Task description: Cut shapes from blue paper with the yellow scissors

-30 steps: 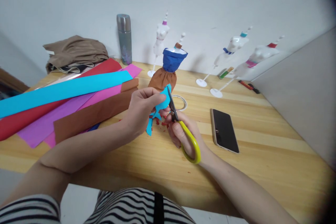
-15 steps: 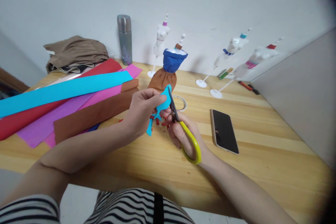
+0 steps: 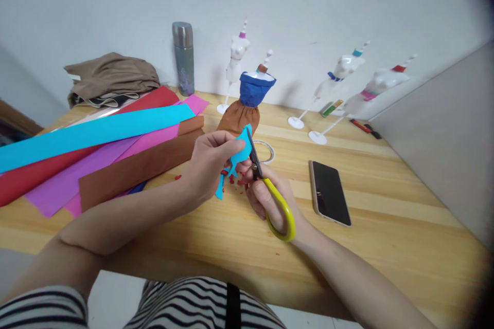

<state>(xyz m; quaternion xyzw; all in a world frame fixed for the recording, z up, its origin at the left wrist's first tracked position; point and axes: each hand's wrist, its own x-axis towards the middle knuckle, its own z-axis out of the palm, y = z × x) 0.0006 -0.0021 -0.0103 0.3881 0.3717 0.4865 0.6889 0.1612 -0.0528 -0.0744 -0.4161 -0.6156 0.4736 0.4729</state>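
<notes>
Between thumb and fingers, my left hand pinches a small light-blue piece of crepe paper. My right hand grips yellow-handled scissors, their dark blades against the right edge of the light-blue piece. A narrow light-blue tail of paper hangs below my left hand. Red paper scraps lie on the table under the hands. Just beyond stands a small mannequin in a blue paper top and a gathered brown skirt, its lower part hidden behind the hands and the light-blue piece.
Colored paper strips are piled at the left, near folded brown cloth and a thermos. White mannequins stand along the wall. A tape roll and a phone lie to the right on the wooden table.
Almost nothing differs. Both hands, the scissors and the light-blue paper keep nearly the same position, with only a very slight shift of the paper.
</notes>
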